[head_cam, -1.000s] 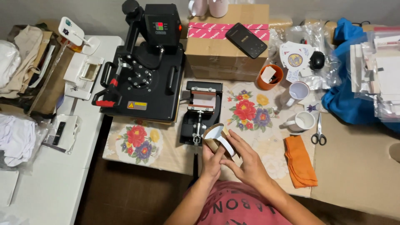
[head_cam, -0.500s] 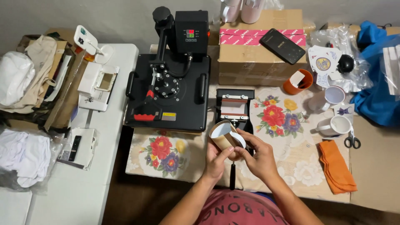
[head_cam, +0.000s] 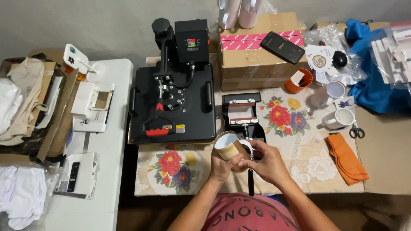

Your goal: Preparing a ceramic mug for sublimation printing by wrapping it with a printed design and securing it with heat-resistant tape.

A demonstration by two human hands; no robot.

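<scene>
Mug [head_cam: 229,146] between both hands' fingers [head_cam: 245,163]

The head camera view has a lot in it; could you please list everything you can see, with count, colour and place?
Mug wrapped in brown paper: one, white inside, held in both hands.
Flat heat press: one, black with red grip, centre of the table.
Mug press: one, black, just beyond the hands.
Cardboard box: one, brown with pink tape, behind the mug press.
Phone: one, black, on the box.
Orange cup: one, right of the box.
White mugs: at least two, right of the floral cloth.
Scissors: one pair, beside the mugs.
Orange cloth: one, folded, at right.
Floral cloth: one, cream, covering the table.
Blue fabric: one heap, far right.
Left hand: grips the mug.
Right hand: grips the mug.
</scene>
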